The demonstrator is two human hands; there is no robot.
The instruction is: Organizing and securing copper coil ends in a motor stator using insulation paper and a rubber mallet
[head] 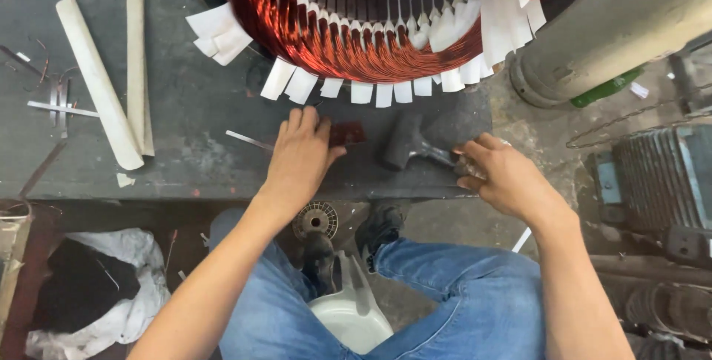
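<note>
My left hand lies flat on the dark workbench, fingers touching a small dark reddish-brown block. My right hand grips the handle of a dark mallet whose head rests on the bench near its right end. Just beyond both hands sits a large motor stator with shiny copper windings and several white insulation paper tabs sticking out around its rim.
Two rolled off-white paper strips lie at the left of the bench, with thin metal strips nearby. A grey cylinder lies at the right. A finned motor housing stands on the floor. White plastic stool below.
</note>
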